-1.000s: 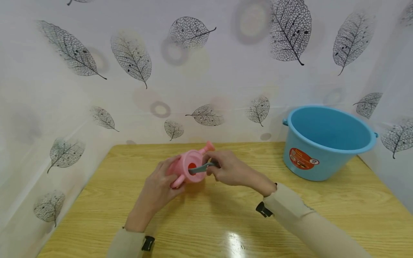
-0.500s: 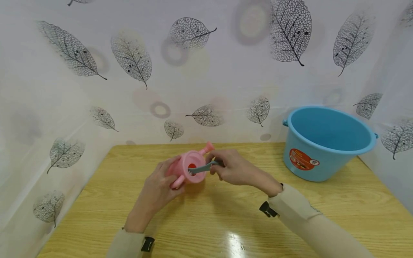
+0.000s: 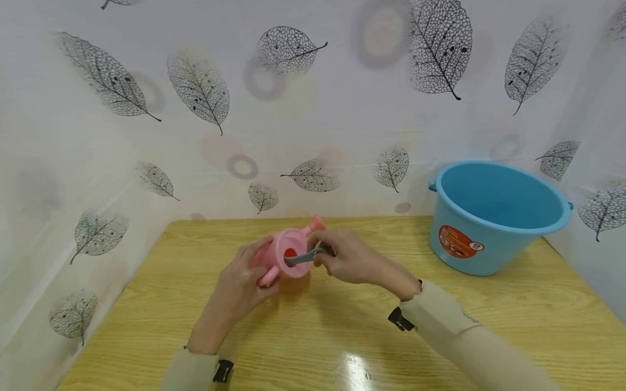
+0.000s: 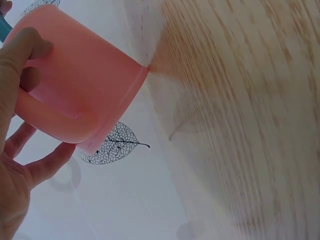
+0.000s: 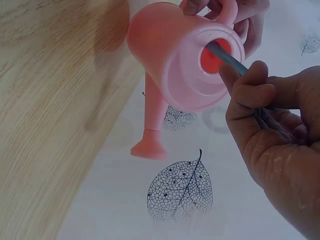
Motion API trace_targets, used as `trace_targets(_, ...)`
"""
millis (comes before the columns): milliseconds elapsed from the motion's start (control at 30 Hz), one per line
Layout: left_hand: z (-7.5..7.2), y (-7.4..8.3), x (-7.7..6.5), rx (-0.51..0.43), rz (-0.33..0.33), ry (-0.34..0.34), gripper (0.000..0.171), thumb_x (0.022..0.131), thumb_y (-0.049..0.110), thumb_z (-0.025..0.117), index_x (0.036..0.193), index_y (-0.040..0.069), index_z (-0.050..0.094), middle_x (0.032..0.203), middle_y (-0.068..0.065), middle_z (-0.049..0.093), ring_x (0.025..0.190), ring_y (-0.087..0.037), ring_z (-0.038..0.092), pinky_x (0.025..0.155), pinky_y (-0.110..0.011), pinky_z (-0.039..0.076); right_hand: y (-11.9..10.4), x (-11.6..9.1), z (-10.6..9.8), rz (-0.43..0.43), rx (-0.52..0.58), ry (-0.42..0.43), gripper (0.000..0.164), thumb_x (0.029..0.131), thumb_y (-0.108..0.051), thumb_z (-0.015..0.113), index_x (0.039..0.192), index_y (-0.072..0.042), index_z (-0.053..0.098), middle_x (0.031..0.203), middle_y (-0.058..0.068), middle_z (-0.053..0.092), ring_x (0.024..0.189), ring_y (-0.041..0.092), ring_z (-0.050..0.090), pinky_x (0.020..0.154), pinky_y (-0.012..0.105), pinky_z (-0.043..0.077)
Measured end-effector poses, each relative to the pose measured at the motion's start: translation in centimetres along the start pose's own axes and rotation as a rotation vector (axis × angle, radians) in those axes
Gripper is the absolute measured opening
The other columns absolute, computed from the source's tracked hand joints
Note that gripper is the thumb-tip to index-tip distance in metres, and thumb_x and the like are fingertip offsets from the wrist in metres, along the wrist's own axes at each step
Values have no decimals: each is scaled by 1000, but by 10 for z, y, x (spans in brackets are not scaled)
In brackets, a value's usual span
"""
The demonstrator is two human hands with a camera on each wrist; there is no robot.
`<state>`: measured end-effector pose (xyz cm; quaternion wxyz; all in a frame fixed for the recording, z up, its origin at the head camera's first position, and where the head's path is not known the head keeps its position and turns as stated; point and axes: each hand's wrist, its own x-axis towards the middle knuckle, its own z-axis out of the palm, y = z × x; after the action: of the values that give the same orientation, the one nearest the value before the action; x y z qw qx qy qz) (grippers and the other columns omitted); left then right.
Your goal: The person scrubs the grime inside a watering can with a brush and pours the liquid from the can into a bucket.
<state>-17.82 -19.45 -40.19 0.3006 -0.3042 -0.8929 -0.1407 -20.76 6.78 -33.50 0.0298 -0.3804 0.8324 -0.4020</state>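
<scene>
A pink watering can (image 3: 267,254) is tilted so its round opening faces me, its sprinkler spout pointing to the back right. My left hand (image 3: 238,285) grips the can around its body and handle; the left wrist view shows the can's lower edge (image 4: 142,75) at the tabletop. With curled fingers, my right hand (image 3: 354,258) pinches the handle of a grey-blue brush (image 3: 306,256). The brush (image 5: 228,58) reaches through the can's red-looking opening, and its head is hidden inside in the right wrist view.
A big light-blue bucket (image 3: 494,239) with a red label stands at the back right of the wooden table (image 3: 303,336). Behind the table hangs a pale cloth (image 3: 342,125) printed with dark leaves.
My right hand drew the brush slightly outward to the right, showing pale bristles half a second ago, then moved back left, pushing it in again. The left hand and can stay nearly still.
</scene>
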Motion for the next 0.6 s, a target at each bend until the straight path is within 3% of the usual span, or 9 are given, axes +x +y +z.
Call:
trace_targets(200, -1, 0, 0, 10, 16, 0, 22, 68, 16, 89, 66, 11, 68, 141, -14, 58, 123, -35, 60, 90, -48, 62, 1, 2, 7, -28, -10, -2, 14, 91, 6, 59, 96, -5, 65, 75, 3, 69, 56, 0, 54, 49, 19, 48)
trace_targets(600, 1, 0, -1, 19, 25, 8, 23, 68, 16, 90, 65, 11, 67, 141, -13, 58, 124, -35, 59, 90, -47, 62, 5, 12, 21, -128, -116, 39, 16, 86, 9, 62, 94, -4, 67, 86, 4, 70, 71, 5, 53, 65, 17, 48)
